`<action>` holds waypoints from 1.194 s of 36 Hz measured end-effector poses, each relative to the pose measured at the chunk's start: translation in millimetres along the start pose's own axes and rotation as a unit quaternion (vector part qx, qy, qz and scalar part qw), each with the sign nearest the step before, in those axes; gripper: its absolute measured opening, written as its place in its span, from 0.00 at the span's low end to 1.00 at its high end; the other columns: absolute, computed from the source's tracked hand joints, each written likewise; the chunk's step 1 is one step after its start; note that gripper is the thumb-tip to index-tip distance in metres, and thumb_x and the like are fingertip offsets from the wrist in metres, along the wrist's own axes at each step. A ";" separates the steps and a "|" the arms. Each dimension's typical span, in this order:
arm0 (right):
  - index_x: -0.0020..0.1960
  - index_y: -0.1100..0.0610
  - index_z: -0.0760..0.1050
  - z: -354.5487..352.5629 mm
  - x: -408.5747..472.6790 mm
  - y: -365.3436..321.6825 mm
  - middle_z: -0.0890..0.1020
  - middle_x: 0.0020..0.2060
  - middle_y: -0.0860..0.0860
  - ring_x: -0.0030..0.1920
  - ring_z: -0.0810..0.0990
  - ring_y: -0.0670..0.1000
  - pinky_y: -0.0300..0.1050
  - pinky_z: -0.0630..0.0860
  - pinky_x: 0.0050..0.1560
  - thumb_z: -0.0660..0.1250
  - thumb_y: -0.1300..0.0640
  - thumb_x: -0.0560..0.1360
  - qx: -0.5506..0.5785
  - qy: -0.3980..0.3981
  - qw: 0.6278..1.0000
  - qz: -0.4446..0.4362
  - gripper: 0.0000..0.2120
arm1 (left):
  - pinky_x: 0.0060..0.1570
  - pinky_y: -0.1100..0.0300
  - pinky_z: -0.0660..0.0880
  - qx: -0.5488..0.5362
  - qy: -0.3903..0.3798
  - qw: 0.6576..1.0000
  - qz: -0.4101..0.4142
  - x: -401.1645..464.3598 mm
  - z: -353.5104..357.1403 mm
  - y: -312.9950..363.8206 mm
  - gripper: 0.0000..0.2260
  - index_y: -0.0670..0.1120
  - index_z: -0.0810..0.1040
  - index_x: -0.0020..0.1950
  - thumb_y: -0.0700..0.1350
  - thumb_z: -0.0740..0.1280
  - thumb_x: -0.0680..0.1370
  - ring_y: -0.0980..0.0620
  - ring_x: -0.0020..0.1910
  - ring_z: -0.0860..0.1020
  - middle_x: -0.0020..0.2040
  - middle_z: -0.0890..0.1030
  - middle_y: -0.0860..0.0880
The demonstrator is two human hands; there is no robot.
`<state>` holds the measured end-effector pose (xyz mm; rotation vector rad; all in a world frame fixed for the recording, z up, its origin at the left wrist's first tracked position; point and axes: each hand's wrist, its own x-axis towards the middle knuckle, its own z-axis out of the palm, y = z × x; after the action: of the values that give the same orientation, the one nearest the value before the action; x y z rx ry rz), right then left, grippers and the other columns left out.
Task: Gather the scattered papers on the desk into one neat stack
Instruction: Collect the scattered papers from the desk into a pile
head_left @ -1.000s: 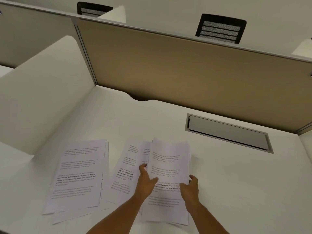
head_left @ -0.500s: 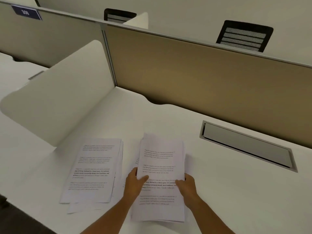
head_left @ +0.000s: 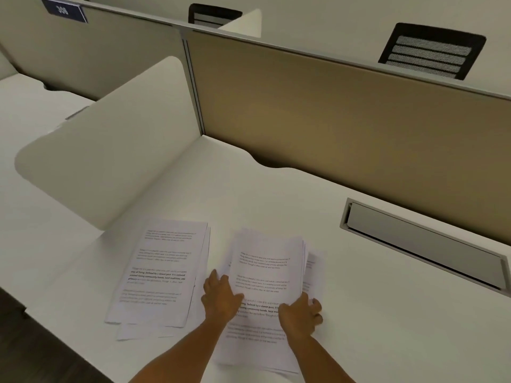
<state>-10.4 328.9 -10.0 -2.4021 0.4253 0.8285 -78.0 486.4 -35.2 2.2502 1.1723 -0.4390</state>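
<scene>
A bundle of printed white sheets point(head_left: 262, 275) lies in front of me on the white desk point(head_left: 387, 327). My left hand point(head_left: 221, 297) grips its left edge and my right hand point(head_left: 300, 316) grips its right edge, where the sheets curl upward. One more sheet point(head_left: 313, 272) peeks out underneath on the right. A second pile of printed sheets point(head_left: 160, 275) lies flat to the left, its lower sheets fanned out at the bottom, untouched by either hand.
A rounded white side divider point(head_left: 105, 161) stands at the left. A tan partition point(head_left: 331, 128) runs along the back. A grey cable flap point(head_left: 423, 244) is set into the desk at the right. The desk's front-left edge runs close to the left pile.
The spread sheets under my hands have been drawn together into one bundle. Its right edge now lifts under my right hand. The view has swung left.
</scene>
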 end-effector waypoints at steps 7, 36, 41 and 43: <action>0.72 0.55 0.65 -5.0 4.3 -2.1 0.50 0.76 0.58 0.71 0.58 0.63 0.58 0.68 0.70 0.70 0.53 0.71 -0.016 -0.003 0.999 0.032 0.31 | 0.68 0.48 0.67 0.023 0.011 1.000 0.008 6.5 -6.3 3.4 0.31 0.49 0.69 0.70 0.61 0.69 0.72 0.45 0.71 0.64 0.72 0.64 0.47; 0.67 0.57 0.62 -27.8 9.3 21.1 0.75 0.62 0.56 0.63 0.72 0.59 0.56 0.68 0.64 0.72 0.49 0.68 0.007 0.016 0.999 0.032 0.32 | 0.67 0.47 0.71 -0.119 -0.111 0.984 0.074 -2.0 6.1 20.5 0.23 0.51 0.77 0.62 0.55 0.75 0.70 0.42 0.66 0.69 0.67 0.67 0.44; 0.69 0.53 0.51 -37.2 12.2 33.8 0.76 0.60 0.60 0.47 0.78 0.55 0.50 0.76 0.50 0.70 0.62 0.71 0.214 -0.015 0.977 0.007 0.35 | 0.58 0.50 0.80 -0.178 -0.136 0.969 0.102 -2.5 9.7 17.1 0.27 0.47 0.72 0.68 0.46 0.76 0.71 0.46 0.59 0.77 0.64 0.69 0.44; 0.74 0.52 0.46 -41.8 14.7 39.6 0.73 0.64 0.61 0.50 0.78 0.56 0.51 0.76 0.54 0.68 0.63 0.73 0.239 -0.007 0.971 0.026 0.39 | 0.61 0.49 0.78 -0.164 -0.084 0.979 0.092 -2.5 11.7 17.0 0.26 0.46 0.72 0.66 0.47 0.77 0.71 0.44 0.62 0.74 0.65 0.64 0.45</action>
<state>2.1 270.8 -8.0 -1.9442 0.6071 0.6727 -65.8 469.8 -37.7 1.9717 0.8695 -0.3269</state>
